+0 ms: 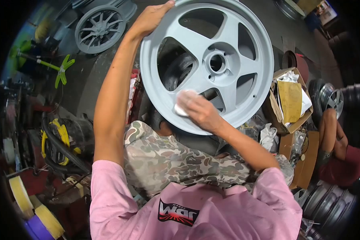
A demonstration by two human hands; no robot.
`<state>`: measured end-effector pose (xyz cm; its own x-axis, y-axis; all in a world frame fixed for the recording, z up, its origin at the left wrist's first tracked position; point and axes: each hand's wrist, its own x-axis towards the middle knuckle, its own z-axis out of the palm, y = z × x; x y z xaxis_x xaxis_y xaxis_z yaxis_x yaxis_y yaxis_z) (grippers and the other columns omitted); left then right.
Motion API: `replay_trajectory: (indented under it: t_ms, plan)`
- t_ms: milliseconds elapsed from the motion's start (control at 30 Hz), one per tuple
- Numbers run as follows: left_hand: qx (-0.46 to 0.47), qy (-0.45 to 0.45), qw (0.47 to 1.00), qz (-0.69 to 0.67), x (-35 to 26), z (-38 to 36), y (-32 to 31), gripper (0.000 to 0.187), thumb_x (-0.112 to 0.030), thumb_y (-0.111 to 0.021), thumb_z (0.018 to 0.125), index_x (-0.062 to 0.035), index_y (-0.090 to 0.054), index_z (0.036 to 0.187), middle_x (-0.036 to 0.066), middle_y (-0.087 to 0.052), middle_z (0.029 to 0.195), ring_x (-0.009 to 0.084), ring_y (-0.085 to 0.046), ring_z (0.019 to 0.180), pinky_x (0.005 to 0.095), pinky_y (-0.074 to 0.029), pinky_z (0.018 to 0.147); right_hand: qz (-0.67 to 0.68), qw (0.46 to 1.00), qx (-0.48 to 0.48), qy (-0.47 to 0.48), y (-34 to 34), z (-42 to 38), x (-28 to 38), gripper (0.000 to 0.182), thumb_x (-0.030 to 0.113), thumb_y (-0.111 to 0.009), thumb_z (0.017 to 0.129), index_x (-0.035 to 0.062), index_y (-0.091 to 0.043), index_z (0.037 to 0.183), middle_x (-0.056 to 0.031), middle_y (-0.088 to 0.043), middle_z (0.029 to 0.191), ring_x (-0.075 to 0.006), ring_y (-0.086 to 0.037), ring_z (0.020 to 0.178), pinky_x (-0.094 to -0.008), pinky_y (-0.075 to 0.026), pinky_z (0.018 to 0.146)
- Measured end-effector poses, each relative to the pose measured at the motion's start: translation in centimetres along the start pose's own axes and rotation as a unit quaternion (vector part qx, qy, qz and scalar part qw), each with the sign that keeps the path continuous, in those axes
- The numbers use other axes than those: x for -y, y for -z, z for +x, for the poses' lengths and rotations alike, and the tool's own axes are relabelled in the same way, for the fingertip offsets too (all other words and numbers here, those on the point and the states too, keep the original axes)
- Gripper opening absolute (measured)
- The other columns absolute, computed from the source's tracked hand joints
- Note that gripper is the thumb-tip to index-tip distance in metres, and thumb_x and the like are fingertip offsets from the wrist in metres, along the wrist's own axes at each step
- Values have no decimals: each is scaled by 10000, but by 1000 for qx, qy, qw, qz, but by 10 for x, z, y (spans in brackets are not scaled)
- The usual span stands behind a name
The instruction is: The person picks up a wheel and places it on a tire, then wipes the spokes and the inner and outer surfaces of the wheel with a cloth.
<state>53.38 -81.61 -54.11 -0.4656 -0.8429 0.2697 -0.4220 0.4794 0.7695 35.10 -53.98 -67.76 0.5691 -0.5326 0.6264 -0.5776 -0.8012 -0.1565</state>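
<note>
A grey five-spoke car wheel rim (146, 68) is held upright, tilted, in front of my lap. My left hand (153, 18) grips its outer edge at the upper left, with some fingers hidden behind the rim. Lower down, my right hand (204, 113) presses a white pad (181, 109) onto the base of the lower-left spoke, beside the barrel lip. The pad is partly covered by my fingers and slightly blurred. The hub bore and bolt holes sit in the middle of the wheel.
Another multi-spoke wheel (100, 30) lies at the upper left near a green-legged stand (62, 70). An open cardboard box (286, 126) with paper and sandpaper stands right. Masking tape rolls (21, 196) are lower left. Another person's legs (329, 128) show at far right, beside more wheels.
</note>
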Motion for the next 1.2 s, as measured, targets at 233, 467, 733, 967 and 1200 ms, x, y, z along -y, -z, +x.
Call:
replay_trajectory:
  t_ms: [233,467,733,967,1200]
  plan:
    - [21,42,996,-75,0,6,0,395,-326,-569,1062,37,-719,1106,93,-746,973,178,-646,896,374,-505,816,-23,997,-35,-62,29,0,-46,424,73,-671,848,-11,-676,1263,-155,-630,1382,-331,-595,1312,-442,-504,1116]
    - [-15,33,995,-94,-18,-5,-7,602,-516,-573,1045,37,-729,1226,101,-746,1054,143,-651,956,290,-521,895,40,999,-15,-7,20,-8,-28,427,73,-599,882,-25,-651,1294,-133,-629,1394,-291,-598,1316,-431,-490,1136]
    - [17,33,997,-75,-12,-2,2,614,-501,-573,1051,58,-695,1271,121,-730,1164,151,-640,1051,280,-492,957,-15,985,-104,-137,6,3,-29,458,50,-695,857,74,-663,1313,-148,-608,1433,-341,-550,1373,-473,-450,1167]
    - [8,24,992,-122,-15,-7,-4,562,-453,-578,1063,54,-693,1276,67,-729,1133,117,-631,1004,250,-494,917,-89,961,-223,-140,24,74,-101,323,65,-667,921,19,-692,1240,-157,-638,1382,-368,-610,1279,-457,-487,1104]
    - [16,58,992,-107,-5,-2,2,581,-476,-563,1065,60,-707,1236,49,-726,1087,97,-609,988,236,-476,899,4,989,-141,-34,23,92,-99,352,80,-650,942,26,-666,1289,-177,-629,1384,-354,-586,1314,-485,-463,1139]
